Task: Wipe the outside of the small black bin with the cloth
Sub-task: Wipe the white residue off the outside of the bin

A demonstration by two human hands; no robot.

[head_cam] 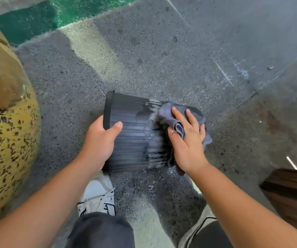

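Note:
The small black bin (131,133) is held on its side above the grey floor, its rim to the left and its base to the right. Its ribbed wall shows wet streaks near the base. My left hand (100,142) grips the rim end, thumb on the outer wall. My right hand (187,140) presses a grey cloth (167,115) flat against the wall near the base. Part of the cloth hangs below my palm. The bin's inside is hidden.
A large yellow speckled object (6,144) bulges in at the left. A brown wooden surface (291,192) sits at the lower right. My white shoes (99,196) and dark trousers stand below the bin. Green flooring (36,17) lies at the far top left.

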